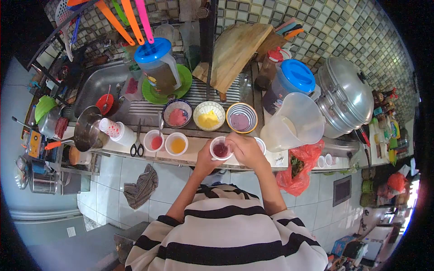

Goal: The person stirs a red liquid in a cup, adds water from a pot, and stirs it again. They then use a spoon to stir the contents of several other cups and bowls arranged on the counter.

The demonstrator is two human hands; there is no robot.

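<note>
My left hand (pixel 205 159) is wrapped around a white paper cup (pixel 221 157) with dark purplish-red liquid in it. At the cup's right rim my right hand (pixel 246 151) has its fingers closed; what they hold, if anything, is hidden. Just right of that hand a white cup (pixel 261 144) is partly covered. To the left stand a cup of orange liquid (pixel 177 144) and a cup of red liquid (pixel 156 142). Behind them are a bowl of pink stuff (pixel 177 116), a bowl of yellow stuff (pixel 208 119) and a striped bowl of purple stuff (pixel 239 121).
Black scissors (pixel 137 143) and stacked cups (pixel 118 133) lie left, near a saucepan (pixel 88 128). A clear jug (pixel 296 124), a lidded pitcher (pixel 296 79) and a metal steamer (pixel 346 97) stand right. A red plastic bag (pixel 302 168) hangs over the counter edge.
</note>
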